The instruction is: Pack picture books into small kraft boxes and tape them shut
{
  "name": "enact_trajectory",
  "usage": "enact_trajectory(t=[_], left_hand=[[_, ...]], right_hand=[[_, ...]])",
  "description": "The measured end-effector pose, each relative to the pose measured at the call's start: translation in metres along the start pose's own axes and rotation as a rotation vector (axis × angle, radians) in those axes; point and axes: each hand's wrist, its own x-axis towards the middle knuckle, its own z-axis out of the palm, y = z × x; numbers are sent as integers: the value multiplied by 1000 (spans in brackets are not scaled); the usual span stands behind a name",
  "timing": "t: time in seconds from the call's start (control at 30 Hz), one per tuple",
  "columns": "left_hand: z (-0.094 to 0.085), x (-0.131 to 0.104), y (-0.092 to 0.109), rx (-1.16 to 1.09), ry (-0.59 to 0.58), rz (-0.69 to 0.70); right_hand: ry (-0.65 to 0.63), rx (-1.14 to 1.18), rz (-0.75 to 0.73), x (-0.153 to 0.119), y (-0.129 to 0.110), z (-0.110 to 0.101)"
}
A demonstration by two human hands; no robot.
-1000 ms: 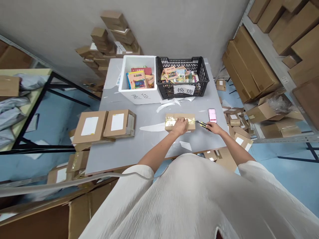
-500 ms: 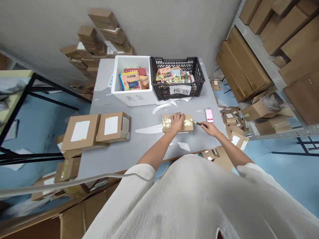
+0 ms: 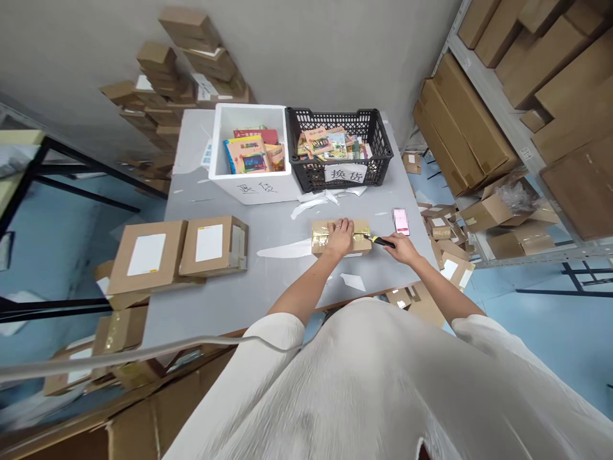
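Note:
A small cardboard box (image 3: 320,237) with shiny tape lies on the grey table (image 3: 230,306). My left hand (image 3: 341,236) rests on top of its middle, fingers bent and spread a little over the tape. In my right hand (image 3: 400,248) is a black and yellow utility knife (image 3: 382,241), its blade over the box's right end. A phone (image 3: 401,221) with a pink screen lies just beyond my right hand. Scraps of white paper (image 3: 353,281) lie around the box.
At the table's back stand a white foam box (image 3: 258,190) and a black crate (image 3: 341,172), both holding books. Two larger cartons (image 3: 148,252) sit on the left. Shelves with cartons (image 3: 464,128) rise at the right. A pale cable (image 3: 143,352) crosses the lower left.
My right hand has moved slightly left with the knife, whose blade now reaches over the box. My left hand stays on the box. The view has shifted a little.

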Motion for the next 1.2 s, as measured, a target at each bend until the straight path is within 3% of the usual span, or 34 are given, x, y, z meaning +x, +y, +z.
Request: enact_trajectory(t=[0.33,0.7,0.93,1.2], left_hand=[[10,-9,-1,-29,52,-9],[1,-12,5,-59,-24,-56],[0,-13,7,-42,-43,-72],[2,-15,7,-27,-23,-85]], right_hand=[[63,-41,52,0,-9,17],[75,10,56,-2,-4,19],[84,26,41,-7,12,11],[78,41,20,7,12,11]])
